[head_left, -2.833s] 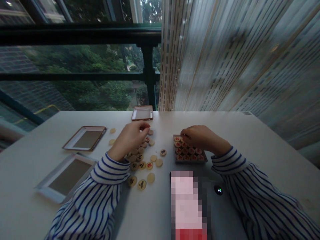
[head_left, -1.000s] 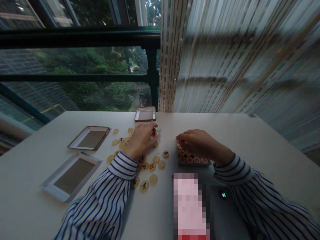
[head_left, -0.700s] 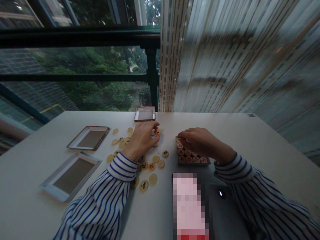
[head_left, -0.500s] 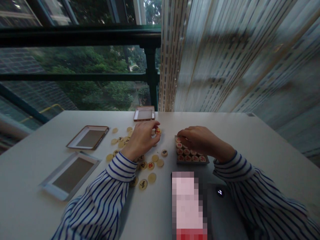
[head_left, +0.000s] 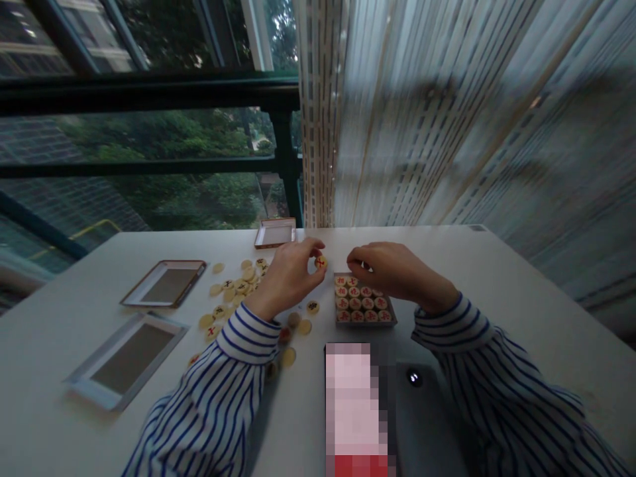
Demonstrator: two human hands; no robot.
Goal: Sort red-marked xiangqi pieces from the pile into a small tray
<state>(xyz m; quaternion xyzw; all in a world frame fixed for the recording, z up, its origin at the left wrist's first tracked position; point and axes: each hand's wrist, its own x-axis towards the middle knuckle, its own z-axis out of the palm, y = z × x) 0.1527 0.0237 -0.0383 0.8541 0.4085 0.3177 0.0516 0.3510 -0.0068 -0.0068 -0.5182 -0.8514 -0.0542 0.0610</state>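
Between the thumb and fingertips of my left hand (head_left: 288, 275) is a Chinese chess piece (head_left: 320, 262) with a red character, held above the table. To the right, my right hand (head_left: 392, 268) hovers over the back of an open box (head_left: 365, 323), its fingers curled with the tips together; no piece shows at them. Rows of red-lettered chess pieces (head_left: 354, 303) lie face up in the box, and my right hand hides its back right part. Loose pieces (head_left: 242, 286), some blank side up, are scattered around and partly behind my left hand and sleeve.
On the left of the white table (head_left: 497, 298) lie a brown-rimmed tray or lid (head_left: 171, 283) and a grey-white one (head_left: 130, 358). A smaller lid (head_left: 275, 233) lies at the back edge. In front of me are a blurred-out phone-like object (head_left: 355, 397) and a dark grey device (head_left: 432, 417).
My right hand has lifted off the pieces in the box and come nearer my left hand. My left hand, still with the red-lettered piece, has moved right toward the box. The view has shifted slightly.
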